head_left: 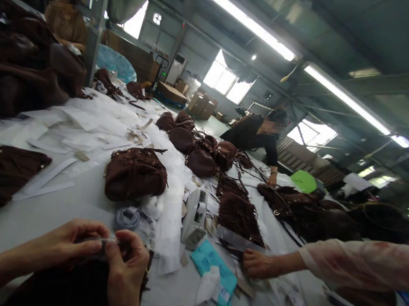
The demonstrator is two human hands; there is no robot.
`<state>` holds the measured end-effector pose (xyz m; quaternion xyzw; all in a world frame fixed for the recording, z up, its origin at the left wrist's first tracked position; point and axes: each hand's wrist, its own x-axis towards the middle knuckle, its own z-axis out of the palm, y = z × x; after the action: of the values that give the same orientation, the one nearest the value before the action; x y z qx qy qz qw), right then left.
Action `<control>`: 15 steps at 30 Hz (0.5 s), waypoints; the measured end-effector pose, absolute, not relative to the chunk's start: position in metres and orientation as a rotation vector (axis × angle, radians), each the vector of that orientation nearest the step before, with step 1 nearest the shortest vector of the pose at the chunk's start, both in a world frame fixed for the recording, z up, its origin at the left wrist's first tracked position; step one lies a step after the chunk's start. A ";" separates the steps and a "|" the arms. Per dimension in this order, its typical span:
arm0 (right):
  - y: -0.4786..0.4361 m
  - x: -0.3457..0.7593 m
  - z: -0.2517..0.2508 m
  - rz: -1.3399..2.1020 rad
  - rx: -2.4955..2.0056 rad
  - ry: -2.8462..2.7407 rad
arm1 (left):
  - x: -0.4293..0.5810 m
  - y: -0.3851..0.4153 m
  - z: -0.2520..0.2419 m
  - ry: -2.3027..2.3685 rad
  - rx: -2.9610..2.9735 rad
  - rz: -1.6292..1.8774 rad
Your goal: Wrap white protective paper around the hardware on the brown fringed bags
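My left hand and my right hand meet at the near table edge, fingertips pinched together. Between them is something small and pale, too blurred to name. Dark brown material hangs or lies just under both hands, partly covered by them. Beyond my hands, a brown leather bag stands on the white table. A coil of grey cord or tape lies between that bag and my fingers.
A white tape dispenser and a turquoise tissue pack lie to the right. A co-worker's hand reaches in beside them; another person leans over the far side. Brown bags pile up left; white sheets cover the middle.
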<state>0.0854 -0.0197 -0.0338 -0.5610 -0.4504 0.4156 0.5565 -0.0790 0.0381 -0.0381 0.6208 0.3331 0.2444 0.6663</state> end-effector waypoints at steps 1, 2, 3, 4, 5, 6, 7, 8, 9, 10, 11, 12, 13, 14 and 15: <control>-0.020 0.084 -0.035 0.984 -1.317 -1.062 | -0.079 0.038 -0.038 0.766 1.404 0.556; -0.020 0.082 -0.036 0.986 -1.311 -1.061 | -0.078 0.038 -0.038 0.783 1.417 0.562; -0.020 0.081 -0.037 0.984 -1.308 -1.062 | -0.078 0.037 -0.037 0.800 1.433 0.570; -0.021 0.080 -0.039 0.976 -1.307 -1.071 | -0.078 0.036 -0.036 0.811 1.449 0.582; -0.021 0.081 -0.040 0.962 -1.308 -1.090 | -0.078 0.035 -0.035 0.823 1.462 0.589; -0.021 0.085 -0.041 0.940 -1.311 -1.124 | -0.078 0.034 -0.034 0.836 1.471 0.588; -0.022 0.093 -0.043 0.903 -1.323 -1.165 | -0.079 0.033 -0.033 0.853 1.476 0.584; -0.023 0.105 -0.045 0.838 -1.359 -1.198 | -0.080 0.032 -0.033 0.871 1.477 0.583; -0.024 0.123 -0.047 0.749 -1.429 -1.222 | -0.081 0.032 -0.033 0.888 1.474 0.580; -0.025 0.144 -0.050 0.622 -1.530 -1.215 | -0.083 0.031 -0.033 0.904 1.470 0.581; -0.027 0.168 -0.054 0.448 -1.688 -1.142 | -0.084 0.031 -0.033 0.919 1.465 0.584; -0.029 0.192 -0.059 0.285 -1.866 -1.057 | -0.085 0.031 -0.033 0.932 1.461 0.587; -0.030 0.216 -0.064 0.223 -1.955 -0.998 | -0.085 0.031 -0.033 0.944 1.459 0.590; -0.031 0.236 -0.070 0.195 -2.011 -0.969 | -0.084 0.031 -0.033 0.952 1.459 0.594; -0.030 0.252 -0.077 0.182 -2.061 -0.962 | -0.082 0.031 -0.032 0.958 1.462 0.600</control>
<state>0.2515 -0.0304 -0.0767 -0.8210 -0.3834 0.0726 0.4168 -0.0824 0.0309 -0.0325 0.6313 0.4136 0.2591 0.6027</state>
